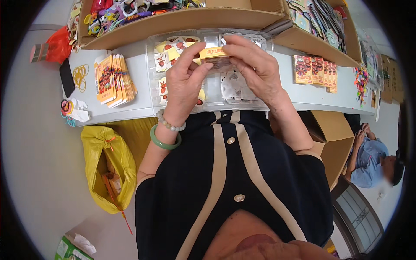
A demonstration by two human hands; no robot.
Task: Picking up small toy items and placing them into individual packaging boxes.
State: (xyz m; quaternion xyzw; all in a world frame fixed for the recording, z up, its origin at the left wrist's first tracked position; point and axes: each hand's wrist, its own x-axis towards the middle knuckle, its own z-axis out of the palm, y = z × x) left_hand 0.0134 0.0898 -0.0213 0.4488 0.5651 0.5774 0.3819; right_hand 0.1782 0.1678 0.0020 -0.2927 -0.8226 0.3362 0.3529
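Between my two hands I hold a small yellow printed box (pixel 213 53) above a clear plastic tray (pixel 151 86). My left hand (pixel 185 73) pinches its left end between thumb and fingers. At the box's right end my right hand (pixel 255 65) closes on it, fingers along the upper edge and thumb below. Under my left hand, the tray's left part contains small stickers or cards (pixel 162 60) with red figures. White patterned pieces (pixel 236 89) lie in the right part, partly covered by my right hand. What lies directly beneath the box is partly hidden.
Fanned orange-backed cards (pixel 113 80), yellow rubber bands (pixel 80 78) and a black phone (pixel 66 79) lie left. Several small red-and-yellow boxes (pixel 318 71) sit right. Cardboard boxes of trinkets (pixel 182 21) and cards (pixel 338 54) stand behind. A yellow bag (pixel 93 173) hangs below; another person (pixel 368 160) sits at right.
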